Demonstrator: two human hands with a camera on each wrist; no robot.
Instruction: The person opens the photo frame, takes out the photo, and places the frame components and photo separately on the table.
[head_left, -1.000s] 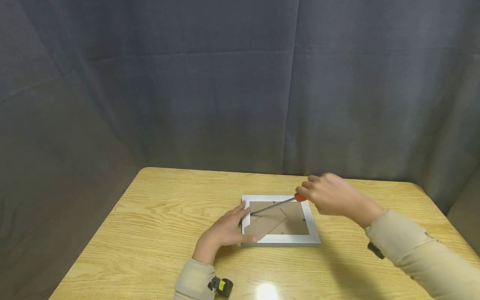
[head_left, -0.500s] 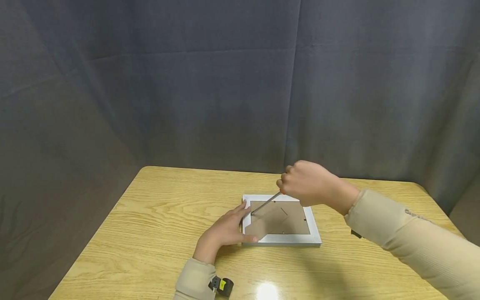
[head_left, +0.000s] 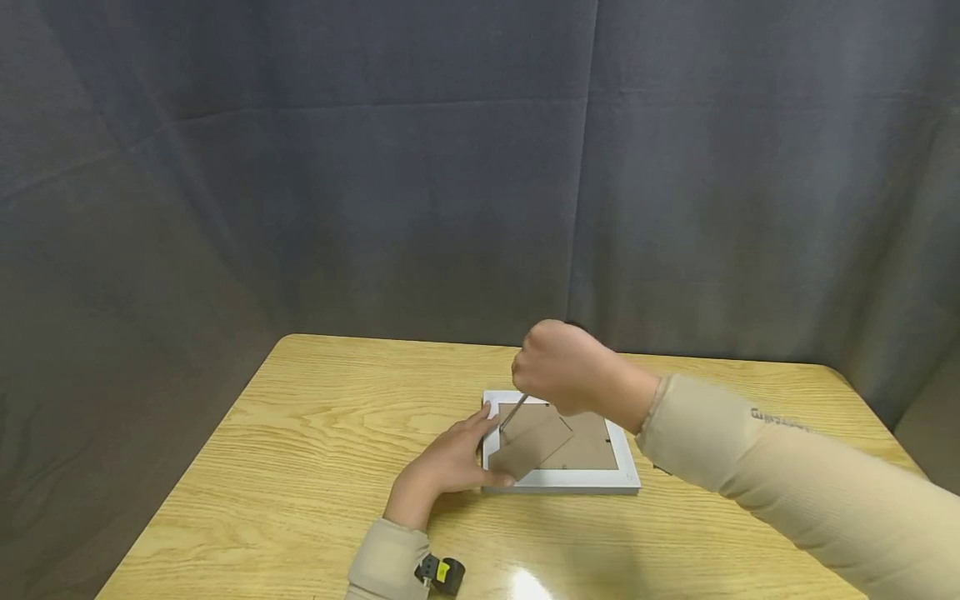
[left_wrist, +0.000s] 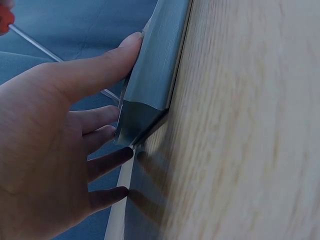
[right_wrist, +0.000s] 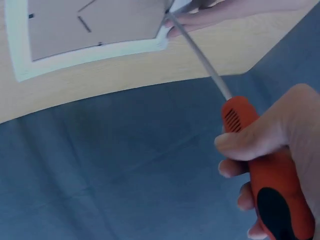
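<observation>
A white picture frame (head_left: 577,478) lies face down on the table, its brown backing board (head_left: 592,446) held in by small dark tabs. My left hand (head_left: 450,457) rests on the frame's left end with fingers spread and fairly straight. In the left wrist view, the thumb (left_wrist: 107,70) presses the frame's side while the other fingers reach past its corner. My right hand (head_left: 566,367) grips a screwdriver by its orange and black handle (right_wrist: 239,114), above the frame. The metal shaft (head_left: 513,412) slants down, its tip at the backing's left edge close to the left fingers.
The wood-grain table (head_left: 337,417) extends on all sides of the frame. A dark grey curtain (head_left: 420,208) hangs behind it and along the sides. A black wrist camera (head_left: 444,572) sits at the left cuff.
My right hand has swung left with the screwdriver, bringing the shaft steeper while its tip stays at the backing's left edge. The left hand and the frame have hardly moved.
</observation>
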